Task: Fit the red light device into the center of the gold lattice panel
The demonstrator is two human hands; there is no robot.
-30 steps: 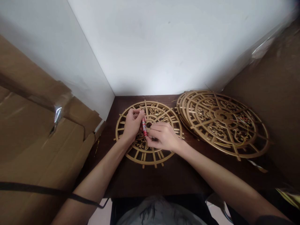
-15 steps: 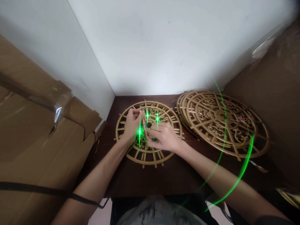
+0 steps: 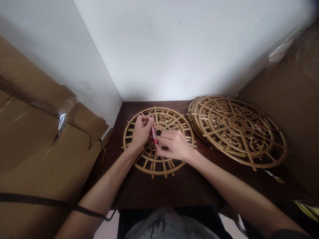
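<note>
A gold openwork clock face [image 3: 157, 172] with Roman numeral bars lies flat on the dark table in front of me. Above its centre, a slim red-and-white battery [image 3: 154, 136] is held at a slant between my hands. My left hand [image 3: 142, 132] pinches its upper end between thumb and fingers. From the other side, my right hand [image 3: 174, 144] is closed with its fingertips at the lower end. Any wire at the battery's ends is too small to make out.
Several similar gold clock faces [image 3: 251, 162] are stacked at the right, thin wires on the top one. A small brush-like tool [image 3: 275, 177] lies by them. Cardboard [image 3: 30, 149] stands at the left, a white wall [image 3: 179, 49] behind. A dark cord [image 3: 40, 200] crosses my left forearm.
Bright green points of light near my hands and green streaks at the right have gone out. My hands and the battery stay in nearly the same place.
</note>
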